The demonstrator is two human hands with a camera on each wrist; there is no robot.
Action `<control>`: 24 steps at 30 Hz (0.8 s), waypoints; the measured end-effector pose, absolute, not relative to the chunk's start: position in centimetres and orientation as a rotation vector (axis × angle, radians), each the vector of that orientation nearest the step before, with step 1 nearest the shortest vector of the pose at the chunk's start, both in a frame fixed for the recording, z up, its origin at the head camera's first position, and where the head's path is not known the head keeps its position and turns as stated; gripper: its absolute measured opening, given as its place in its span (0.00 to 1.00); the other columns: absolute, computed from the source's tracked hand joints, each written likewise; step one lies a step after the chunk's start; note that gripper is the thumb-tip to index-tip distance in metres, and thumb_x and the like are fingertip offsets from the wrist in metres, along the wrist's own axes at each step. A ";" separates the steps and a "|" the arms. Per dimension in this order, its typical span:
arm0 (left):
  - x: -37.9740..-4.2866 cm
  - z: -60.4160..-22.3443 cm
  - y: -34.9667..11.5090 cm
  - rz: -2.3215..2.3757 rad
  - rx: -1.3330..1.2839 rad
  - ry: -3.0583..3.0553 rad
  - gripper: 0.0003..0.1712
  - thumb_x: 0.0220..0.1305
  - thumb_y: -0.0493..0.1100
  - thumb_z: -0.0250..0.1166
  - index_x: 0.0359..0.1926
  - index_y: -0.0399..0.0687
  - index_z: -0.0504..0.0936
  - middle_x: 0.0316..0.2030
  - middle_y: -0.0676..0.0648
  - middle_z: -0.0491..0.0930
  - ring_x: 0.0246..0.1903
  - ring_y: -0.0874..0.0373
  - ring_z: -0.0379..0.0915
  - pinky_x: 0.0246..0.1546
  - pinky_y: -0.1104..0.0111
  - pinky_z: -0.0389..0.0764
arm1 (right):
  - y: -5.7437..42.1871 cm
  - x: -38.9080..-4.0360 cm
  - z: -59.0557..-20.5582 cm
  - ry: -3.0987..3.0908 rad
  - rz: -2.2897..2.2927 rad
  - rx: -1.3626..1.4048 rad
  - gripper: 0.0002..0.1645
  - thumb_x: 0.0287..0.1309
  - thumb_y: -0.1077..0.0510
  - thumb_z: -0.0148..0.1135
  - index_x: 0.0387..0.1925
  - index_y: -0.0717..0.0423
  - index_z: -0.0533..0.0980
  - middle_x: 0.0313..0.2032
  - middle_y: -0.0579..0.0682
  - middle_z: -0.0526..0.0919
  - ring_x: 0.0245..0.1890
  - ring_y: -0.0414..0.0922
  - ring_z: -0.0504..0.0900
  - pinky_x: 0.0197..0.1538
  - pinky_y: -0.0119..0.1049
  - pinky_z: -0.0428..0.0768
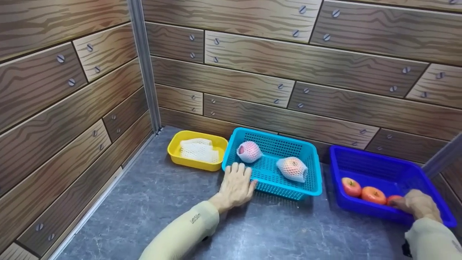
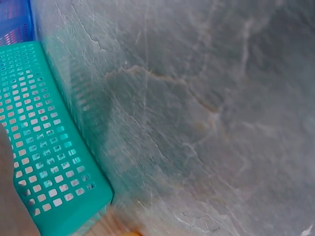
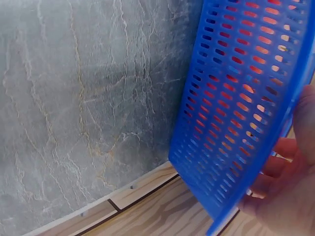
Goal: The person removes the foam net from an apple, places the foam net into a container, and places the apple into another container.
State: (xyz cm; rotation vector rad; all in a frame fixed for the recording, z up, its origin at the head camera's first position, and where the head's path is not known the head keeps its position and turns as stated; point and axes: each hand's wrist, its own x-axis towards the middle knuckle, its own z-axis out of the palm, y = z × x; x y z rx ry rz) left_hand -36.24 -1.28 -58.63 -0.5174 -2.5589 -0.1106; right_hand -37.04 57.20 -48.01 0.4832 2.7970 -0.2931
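My left hand (image 1: 236, 186) rests on the near left corner of a turquoise basket (image 1: 314, 159), its fingers stretched over the rim. Inside this basket lie two fruits in white foam nets: a pinkish netted fruit (image 1: 249, 151) at the left and a netted apple (image 1: 292, 168) at the right. My right hand (image 1: 420, 205) reaches over the near rim of a blue basket (image 1: 382, 164), fingers curled at a red apple (image 1: 393, 199) that they partly cover. Beside it sit two more apples, an orange-red apple (image 1: 373, 195) and a yellow-red apple (image 1: 351, 187).
A yellow tray (image 1: 191, 164) with white foam nets (image 1: 198, 150) stands left of the turquoise basket. Wood-patterned walls (image 1: 231, 76) rise behind and to the left of the grey marbled table (image 1: 144, 202). A metal corner post (image 1: 144, 65) joins them.
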 end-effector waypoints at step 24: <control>-35.9 -57.7 -1.0 -0.194 -0.547 -2.689 0.23 0.88 0.63 0.50 0.51 0.50 0.75 0.44 0.44 0.73 0.49 0.45 0.67 0.53 0.51 0.68 | 48.2 -31.7 -45.6 3.352 -0.432 0.179 0.37 0.68 0.42 0.72 0.66 0.64 0.80 0.64 0.78 0.82 0.60 0.82 0.80 0.53 0.73 0.80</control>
